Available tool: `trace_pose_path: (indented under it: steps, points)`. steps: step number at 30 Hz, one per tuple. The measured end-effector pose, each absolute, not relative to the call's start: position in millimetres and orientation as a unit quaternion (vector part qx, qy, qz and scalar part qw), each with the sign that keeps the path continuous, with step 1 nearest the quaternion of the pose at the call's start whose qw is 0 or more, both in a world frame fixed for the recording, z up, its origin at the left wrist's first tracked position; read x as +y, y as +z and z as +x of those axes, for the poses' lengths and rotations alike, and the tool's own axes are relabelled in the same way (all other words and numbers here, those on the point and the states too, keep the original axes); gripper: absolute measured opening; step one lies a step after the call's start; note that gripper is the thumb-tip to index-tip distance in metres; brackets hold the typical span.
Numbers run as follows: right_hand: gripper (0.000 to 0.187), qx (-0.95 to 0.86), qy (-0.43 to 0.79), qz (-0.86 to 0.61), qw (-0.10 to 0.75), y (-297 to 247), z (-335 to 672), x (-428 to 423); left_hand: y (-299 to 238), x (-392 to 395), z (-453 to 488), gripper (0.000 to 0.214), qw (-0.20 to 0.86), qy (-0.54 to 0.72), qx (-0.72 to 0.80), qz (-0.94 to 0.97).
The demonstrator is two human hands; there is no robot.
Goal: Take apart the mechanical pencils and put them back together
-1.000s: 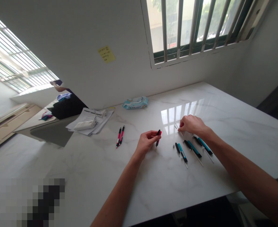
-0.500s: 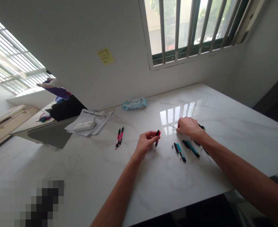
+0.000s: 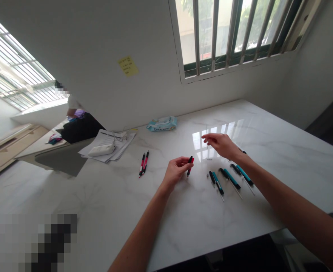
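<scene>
The left hand (image 3: 176, 170) is closed on a red-and-black pen (image 3: 190, 167) over the worktop (image 3: 110, 204), whether the right hand (image 3: 219, 145) grips anything I cannot tell, and three teal pens (image 3: 232, 177) already lie in parts, while two red pens (image 3: 145, 162) look whole

Three teal barrels (image 3: 232, 178), one yellow note (image 3: 128, 66)

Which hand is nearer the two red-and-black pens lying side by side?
Left. The left hand is to the right of the two pens, apart from them; the right hand is farther right.
</scene>
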State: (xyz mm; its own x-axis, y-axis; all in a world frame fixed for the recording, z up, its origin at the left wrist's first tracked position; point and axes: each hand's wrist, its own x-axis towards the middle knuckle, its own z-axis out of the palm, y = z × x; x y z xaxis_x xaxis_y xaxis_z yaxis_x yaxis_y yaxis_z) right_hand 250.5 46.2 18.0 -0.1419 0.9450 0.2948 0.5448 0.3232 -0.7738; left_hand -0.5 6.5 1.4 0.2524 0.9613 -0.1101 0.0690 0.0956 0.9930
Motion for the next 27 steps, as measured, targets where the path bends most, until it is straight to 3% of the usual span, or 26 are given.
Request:
trace_pose_path:
  steps: [3, 8, 19, 24, 27]
  points:
    - [0.031, -0.680, 0.299, -0.473, 0.474, 16.4, 248.5, 49.0, 1.5, 6.5, -0.4, 0.034, 0.570, 0.390, 0.472, 0.548]
    - [0.036, -0.608, 0.479, -0.379, 0.507, 22.2, 241.7, 44.8, 1.6, 6.4, 0.2, 0.034, 0.569, 0.391, 0.471, 0.549]
    - [0.041, -0.637, 0.519, -0.367, 0.436, 17.6, 222.4, 34.9, 3.9, 4.3, 1.8, 0.032, 0.580, 0.390, 0.459, 0.548]
    - [0.043, -0.693, 0.532, -0.329, 0.358, 17.4, 223.0, 34.9, 3.3, 4.9, 1.2, 0.033, 0.585, 0.397, 0.448, 0.547]
    - [0.046, -0.719, 0.485, -0.353, 0.351, 19.4, 231.3, 37.6, 6.1, 7.1, -2.5, 0.029, 0.586, 0.430, 0.422, 0.542]
